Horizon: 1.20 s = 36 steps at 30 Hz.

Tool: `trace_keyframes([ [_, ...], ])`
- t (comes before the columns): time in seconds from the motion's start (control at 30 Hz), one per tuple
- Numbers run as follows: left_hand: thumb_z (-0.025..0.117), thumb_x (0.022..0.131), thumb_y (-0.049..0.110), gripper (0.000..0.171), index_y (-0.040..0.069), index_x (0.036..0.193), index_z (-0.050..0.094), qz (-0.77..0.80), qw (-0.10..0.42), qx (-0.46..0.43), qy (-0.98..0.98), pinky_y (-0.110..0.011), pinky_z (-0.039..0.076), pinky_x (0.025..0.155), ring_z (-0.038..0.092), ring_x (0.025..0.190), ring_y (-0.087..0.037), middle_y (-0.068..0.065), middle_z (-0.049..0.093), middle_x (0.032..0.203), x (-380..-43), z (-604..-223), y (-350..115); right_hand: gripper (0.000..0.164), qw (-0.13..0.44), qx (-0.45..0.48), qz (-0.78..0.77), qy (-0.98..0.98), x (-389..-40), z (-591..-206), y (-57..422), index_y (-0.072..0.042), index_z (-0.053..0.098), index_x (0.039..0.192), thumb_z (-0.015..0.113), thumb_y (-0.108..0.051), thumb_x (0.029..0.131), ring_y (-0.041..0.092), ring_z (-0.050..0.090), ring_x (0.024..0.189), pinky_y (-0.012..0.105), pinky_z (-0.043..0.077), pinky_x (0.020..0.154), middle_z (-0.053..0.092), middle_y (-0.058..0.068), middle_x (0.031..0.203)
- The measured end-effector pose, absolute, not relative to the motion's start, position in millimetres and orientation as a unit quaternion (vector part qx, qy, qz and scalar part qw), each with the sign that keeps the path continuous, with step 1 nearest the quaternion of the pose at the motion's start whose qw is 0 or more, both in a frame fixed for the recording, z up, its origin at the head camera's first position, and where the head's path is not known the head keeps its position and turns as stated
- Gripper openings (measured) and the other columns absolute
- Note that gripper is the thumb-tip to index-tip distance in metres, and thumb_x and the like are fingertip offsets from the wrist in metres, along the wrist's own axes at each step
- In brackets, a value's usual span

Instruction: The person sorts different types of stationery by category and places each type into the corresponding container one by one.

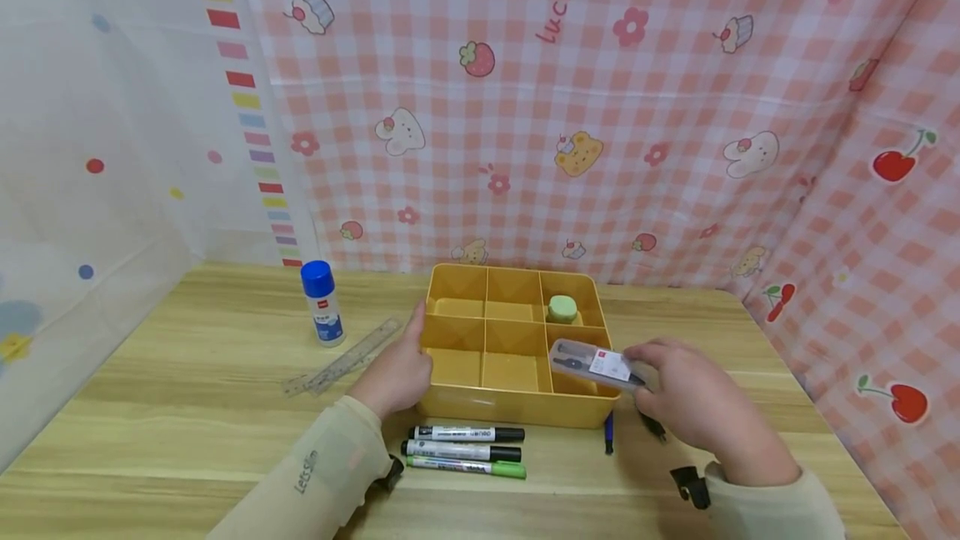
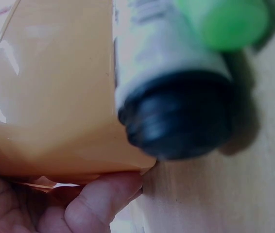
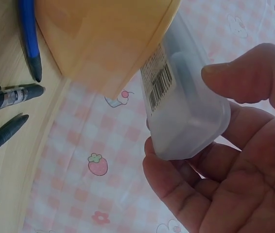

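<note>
A yellow six-compartment storage box (image 1: 517, 407) stands mid-table. At its left side my left hand (image 1: 397, 369) holds the wall, with fingers (image 2: 103, 196) bent against the outside near the bottom edge. My right hand (image 1: 686, 390) grips one end of a clear plastic case (image 1: 573, 357) between thumb and fingers. Inside that case a dark drawing compass shows, and a barcode label is on one face. The case is tilted over the front right compartment, overlapping the rim in the head view. A pale green rounded object (image 1: 562, 309) sits in the back right compartment.
Two black-capped markers (image 1: 468, 451) and a green highlighter (image 1: 465, 467) lie before the box. Clear rulers (image 1: 352, 361) and an upright blue-capped glue bottle (image 1: 324, 311) are at left. A blue pen (image 3: 29, 39) and dark pens (image 3: 6, 136) lie by the box's right side.
</note>
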State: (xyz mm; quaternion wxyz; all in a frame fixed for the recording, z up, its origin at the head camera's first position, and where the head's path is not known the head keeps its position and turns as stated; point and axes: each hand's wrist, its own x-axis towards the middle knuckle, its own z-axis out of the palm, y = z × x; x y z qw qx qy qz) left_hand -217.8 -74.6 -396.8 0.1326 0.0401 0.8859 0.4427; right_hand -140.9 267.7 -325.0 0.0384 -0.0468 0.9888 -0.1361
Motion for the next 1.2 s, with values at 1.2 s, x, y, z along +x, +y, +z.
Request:
trace_keyframes([
  [1.2, 0.037, 0.105, 0.008, 0.081, 0.032, 0.170, -0.005, 0.436, 0.136, 0.038, 0.889, -0.065, 0.034, 0.122, 0.052, 0.144, -0.041, -0.018, 0.036, 0.169, -219.0, -397.5, -74.9, 0.039, -0.021, -0.101, -0.138, 0.985, -141.0, -341.0, 242.5, 0.004, 0.070, 0.126, 0.074, -0.011, 0.090, 0.039, 0.062, 0.119, 0.059, 0.054, 0.104, 0.067, 0.020, 0.130],
])
